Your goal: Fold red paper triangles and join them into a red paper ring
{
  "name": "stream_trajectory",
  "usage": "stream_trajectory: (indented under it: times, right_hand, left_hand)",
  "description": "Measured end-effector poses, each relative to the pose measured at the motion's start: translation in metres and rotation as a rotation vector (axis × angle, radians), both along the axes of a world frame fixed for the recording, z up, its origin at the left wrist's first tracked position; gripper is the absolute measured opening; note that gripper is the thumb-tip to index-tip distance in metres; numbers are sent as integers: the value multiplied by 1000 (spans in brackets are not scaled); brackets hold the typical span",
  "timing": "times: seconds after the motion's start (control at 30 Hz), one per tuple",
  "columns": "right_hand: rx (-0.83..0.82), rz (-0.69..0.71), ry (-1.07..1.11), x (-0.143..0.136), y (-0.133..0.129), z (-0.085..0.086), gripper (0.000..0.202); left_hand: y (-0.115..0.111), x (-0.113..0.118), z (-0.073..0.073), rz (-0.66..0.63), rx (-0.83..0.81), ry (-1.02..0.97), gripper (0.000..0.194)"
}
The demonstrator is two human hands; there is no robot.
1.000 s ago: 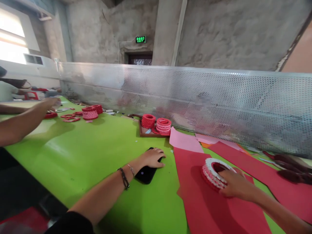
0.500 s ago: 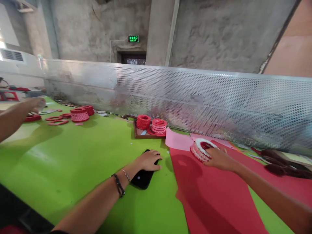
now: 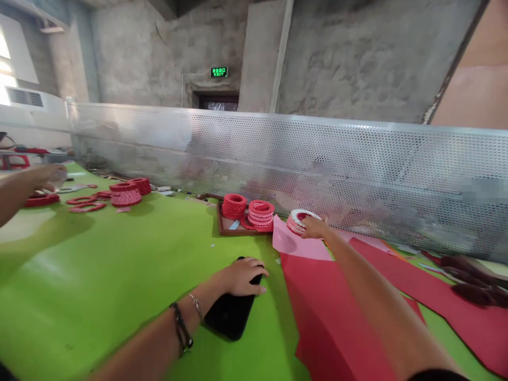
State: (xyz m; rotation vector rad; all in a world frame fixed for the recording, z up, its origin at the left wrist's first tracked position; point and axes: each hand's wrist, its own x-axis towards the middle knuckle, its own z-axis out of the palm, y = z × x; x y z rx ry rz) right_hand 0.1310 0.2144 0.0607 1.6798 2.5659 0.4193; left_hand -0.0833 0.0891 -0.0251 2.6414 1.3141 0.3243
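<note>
My left hand (image 3: 243, 276) lies over a black smartphone (image 3: 230, 316) on the green table, its fingers curled round the phone's far edge. Farther off, my right hand (image 3: 315, 226) grips the near side of a stack of scalloped paper rings (image 3: 296, 223), white on top with pink ones below. That stack is over a pink sheet (image 3: 291, 244); whether it touches the sheet I cannot tell. Red sheets (image 3: 325, 307) extend beneath my right forearm. Left of the stack, a brown tray (image 3: 221, 228) bears red rings (image 3: 234, 206) and pink-and-red rings (image 3: 261, 214).
Another person's hand (image 3: 50, 177) is at far left, above a red ring (image 3: 42, 199). Several loose rings and ring stacks (image 3: 126, 194) are nearby on the green table (image 3: 151, 264). A perforated metal screen (image 3: 254, 153) runs along the back. Dark sunglasses-like objects (image 3: 474, 280) lie at right.
My right hand has carried the ring stack leftward and away from me, from the red sheet to over the pink one. The left hand keeps its place on the phone.
</note>
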Motion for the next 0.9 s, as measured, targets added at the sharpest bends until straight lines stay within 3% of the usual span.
stream_trajectory:
  times: [0.17, 0.3, 0.63, 0.9]
  right_hand:
    - [-29, -75, -68, -12, 5, -35, 29]
    - [34, -77, -62, -13, 5, -45, 31]
    - [122, -42, 46, 8, -19, -31, 54]
    - [-68, -74, 109, 65, -73, -19, 44]
  left_hand:
    - [0, -2, 1, -16, -25, -4, 39]
    - [-1, -2, 4, -8, -42, 9, 40]
    - [-2, -1, 5, -2, -37, 18, 38]
    - [1, -2, 2, -1, -27, 6, 37]
